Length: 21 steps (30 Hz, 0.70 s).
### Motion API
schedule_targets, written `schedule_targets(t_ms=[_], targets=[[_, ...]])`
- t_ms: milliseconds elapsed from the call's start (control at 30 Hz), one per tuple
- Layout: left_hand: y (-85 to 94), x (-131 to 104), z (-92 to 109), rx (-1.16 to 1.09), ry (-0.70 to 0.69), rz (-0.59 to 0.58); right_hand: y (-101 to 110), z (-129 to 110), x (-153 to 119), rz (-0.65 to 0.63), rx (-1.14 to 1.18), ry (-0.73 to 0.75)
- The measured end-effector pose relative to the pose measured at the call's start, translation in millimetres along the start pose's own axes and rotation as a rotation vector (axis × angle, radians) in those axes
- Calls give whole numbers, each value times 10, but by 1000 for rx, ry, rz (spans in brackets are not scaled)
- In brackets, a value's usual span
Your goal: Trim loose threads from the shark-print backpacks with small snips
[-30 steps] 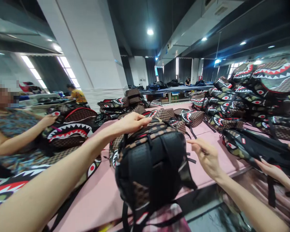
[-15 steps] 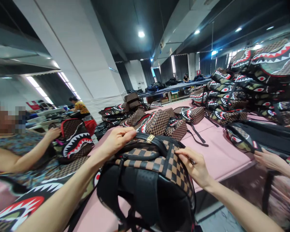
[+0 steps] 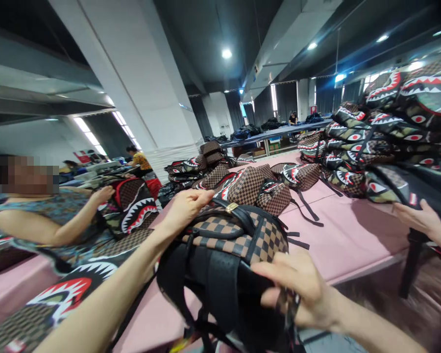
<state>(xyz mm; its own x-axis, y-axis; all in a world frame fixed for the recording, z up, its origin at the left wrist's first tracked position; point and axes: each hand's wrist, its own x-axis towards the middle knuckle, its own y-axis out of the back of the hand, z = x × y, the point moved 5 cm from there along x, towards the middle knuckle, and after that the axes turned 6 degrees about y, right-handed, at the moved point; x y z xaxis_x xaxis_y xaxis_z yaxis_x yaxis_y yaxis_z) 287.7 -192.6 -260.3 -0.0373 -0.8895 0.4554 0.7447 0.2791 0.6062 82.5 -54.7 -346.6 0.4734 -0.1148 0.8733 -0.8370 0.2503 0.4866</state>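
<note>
A brown and black checkered backpack (image 3: 224, 235) stands on the pink table in front of me, its black padded back and straps facing me. My left hand (image 3: 193, 206) is closed at its top edge, beside the black handle with a gold metal piece (image 3: 231, 207). At the pack's right side is my right hand (image 3: 301, 287), blurred, its fingers bent near the black side panel. A small dark metallic object (image 3: 291, 299) shows under its palm, too blurred to name.
Shark-mouth backpacks are piled at the back right (image 3: 382, 132) and lie mid-table (image 3: 246, 184). On the left, a person (image 3: 47, 215) handles a backpack (image 3: 135, 208). Another person's hand (image 3: 421, 218) touches a camouflage bag at right. A shark-print bag (image 3: 69, 294) lies lower left.
My right hand has moved down from the checkered top to the pack's lower right side. My left hand stays at the top edge. The camera view has turned a little left.
</note>
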Motion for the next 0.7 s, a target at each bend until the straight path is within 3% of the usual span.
schedule_targets(t_ms=[67,133,233,300,400,533,700], targets=[[-31,-6,3,-59,75,22,23,-2,-7,28,-225,25],[-73,-43,-22,-184,189,20,94,163,-59,50,-340,-18],[-226,-177,-35,-472,329,-133,288,554,-124,-1,-388,-211],[-334,-293,18,-626,339,-232,429,677,-76,-6,-508,-316],[-415,-443,127,-720,290,-238,413,525,161,20,-560,-333],[-427,-578,184,-794,281,-206,53,193,445,-81,-651,-352],[-354,-630,148,-813,259,-173,-110,37,413,-121,-691,-377]])
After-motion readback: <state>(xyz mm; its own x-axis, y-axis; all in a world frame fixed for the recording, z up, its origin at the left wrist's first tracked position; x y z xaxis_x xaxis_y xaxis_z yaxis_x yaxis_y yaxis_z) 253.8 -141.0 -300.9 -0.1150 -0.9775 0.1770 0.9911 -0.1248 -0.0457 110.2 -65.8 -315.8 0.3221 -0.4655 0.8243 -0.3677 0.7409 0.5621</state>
